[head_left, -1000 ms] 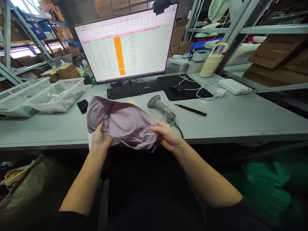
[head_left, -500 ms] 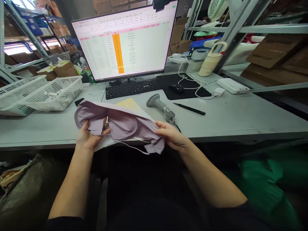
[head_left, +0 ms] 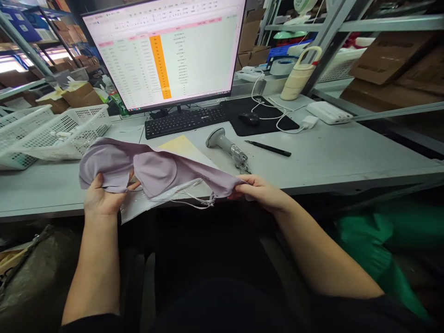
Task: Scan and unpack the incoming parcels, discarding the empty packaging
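A mauve bra (head_left: 157,172) is stretched between my two hands above the front edge of the desk. My left hand (head_left: 106,196) grips it at the cups, thumb on the front, with fingertips showing in the gap between them. At the far end of the band, my right hand (head_left: 258,189) pinches the fabric between thumb and fingers. Thin pale straps (head_left: 197,201) dangle below the band. Under the bra lie a clear plastic bag (head_left: 133,210) and a yellow sheet (head_left: 180,144), both partly covered.
A grey barcode scanner (head_left: 225,144) and a black pen (head_left: 268,148) lie beyond my right hand. Behind them are a keyboard (head_left: 185,121), a mouse (head_left: 249,119) and a monitor (head_left: 201,55). White baskets (head_left: 74,134) stand at left; a cream bottle (head_left: 298,78) and power bank (head_left: 329,112) at right.
My hands have moved apart, the left going left and the right going right. The bra's band is now pulled out longer and straighter. The view has shifted slightly.
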Tool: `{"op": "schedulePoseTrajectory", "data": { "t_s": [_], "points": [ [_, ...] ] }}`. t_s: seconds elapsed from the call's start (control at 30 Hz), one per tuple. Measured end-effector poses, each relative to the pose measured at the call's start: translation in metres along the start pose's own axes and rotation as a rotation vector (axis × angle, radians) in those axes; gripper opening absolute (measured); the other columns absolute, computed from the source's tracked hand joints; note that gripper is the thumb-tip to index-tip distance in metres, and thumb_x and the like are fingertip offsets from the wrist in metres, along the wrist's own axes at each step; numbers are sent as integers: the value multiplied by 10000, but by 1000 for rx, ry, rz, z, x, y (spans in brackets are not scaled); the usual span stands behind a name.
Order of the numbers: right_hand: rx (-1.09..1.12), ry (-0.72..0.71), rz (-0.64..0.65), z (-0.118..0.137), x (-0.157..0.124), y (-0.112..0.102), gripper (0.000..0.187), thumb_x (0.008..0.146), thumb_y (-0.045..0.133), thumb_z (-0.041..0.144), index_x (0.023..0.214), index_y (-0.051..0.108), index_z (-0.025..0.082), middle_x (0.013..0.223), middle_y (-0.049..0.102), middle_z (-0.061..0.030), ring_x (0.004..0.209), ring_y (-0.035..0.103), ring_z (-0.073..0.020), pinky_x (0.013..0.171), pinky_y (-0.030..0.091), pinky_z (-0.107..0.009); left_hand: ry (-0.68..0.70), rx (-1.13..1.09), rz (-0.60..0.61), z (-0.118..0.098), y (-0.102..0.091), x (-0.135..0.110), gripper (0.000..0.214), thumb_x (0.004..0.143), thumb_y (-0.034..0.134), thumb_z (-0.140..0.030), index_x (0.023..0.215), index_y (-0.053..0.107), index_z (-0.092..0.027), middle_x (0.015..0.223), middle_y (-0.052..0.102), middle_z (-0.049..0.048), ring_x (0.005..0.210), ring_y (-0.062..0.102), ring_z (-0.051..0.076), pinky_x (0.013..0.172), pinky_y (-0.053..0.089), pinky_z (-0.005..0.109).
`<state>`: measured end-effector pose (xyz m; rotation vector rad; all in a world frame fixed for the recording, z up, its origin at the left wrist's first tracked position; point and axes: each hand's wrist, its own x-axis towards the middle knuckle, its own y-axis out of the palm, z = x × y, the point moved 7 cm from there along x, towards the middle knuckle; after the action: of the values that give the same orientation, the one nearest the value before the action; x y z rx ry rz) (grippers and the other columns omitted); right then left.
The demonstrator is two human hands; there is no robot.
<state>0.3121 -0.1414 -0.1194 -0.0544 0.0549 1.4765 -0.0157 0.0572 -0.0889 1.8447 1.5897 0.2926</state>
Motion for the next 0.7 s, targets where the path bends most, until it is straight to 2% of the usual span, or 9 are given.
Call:
{"op": "schedulePoseTrajectory", "data": {
  "t_s": [0.1, 0.23, 0.33, 0.43, 0.53, 0.7],
  "points": [
    [117, 2, -64, 0, 0, -9, 293, 722, 800, 452, 769, 736, 169, 727, 706, -44, 684, 662, -165, 696, 560, -271, -100, -165, 41, 8, 2, 1, 528, 1050, 251, -448, 1462, 414, -161, 1470, 512, 213, 1421, 434, 378, 1053, 391, 744],
    [280, -7, -226, -4, 3, -27, 400, 653, 887, 512, 769, 708, 174, 700, 681, -8, 613, 633, -126, 621, 555, -229, -162, -300, 86, 13, 1, 2, 448, 1037, 390, -377, 1471, 424, -274, 1494, 511, 151, 1490, 316, 380, 992, 371, 800],
    [442, -12, -294, -8, 7, -31, 344, 634, 906, 414, 763, 686, 182, 700, 675, 17, 615, 628, -123, 631, 565, -231, -154, -293, 112, 17, 1, 2, 399, 1027, 438, -328, 1423, 478, -319, 1483, 533, 111, 1489, 324, 359, 970, 379, 791],
    [644, 39, -307, -13, 11, -25, 233, 714, 816, 316, 876, 710, 187, 819, 727, -9, 745, 677, -168, 713, 596, -280, -136, -249, 122, 21, -1, 2, 378, 1024, 444, -313, 1396, 507, -297, 1472, 545, 111, 1488, 325, 363, 963, 379, 788],
    [816, 129, -385, -21, 13, -21, 138, 789, 714, 257, 914, 697, 201, 837, 741, -4, 764, 688, -178, 698, 610, -303, -134, -209, 135, 23, -2, 2, 371, 1027, 429, -310, 1383, 516, -249, 1467, 546, 131, 1483, 331, 377, 968, 368, 797],
    [926, 169, -481, -27, 14, -22, 68, 825, 684, 223, 881, 648, 230, 790, 733, 28, 729, 690, -169, 747, 626, -346, -96, -137, 130, 21, -5, 2, 347, 1023, 430, -305, 1335, 556, -221, 1463, 550, 130, 1474, 348, 381, 1004, 370, 794]
  ]
}}
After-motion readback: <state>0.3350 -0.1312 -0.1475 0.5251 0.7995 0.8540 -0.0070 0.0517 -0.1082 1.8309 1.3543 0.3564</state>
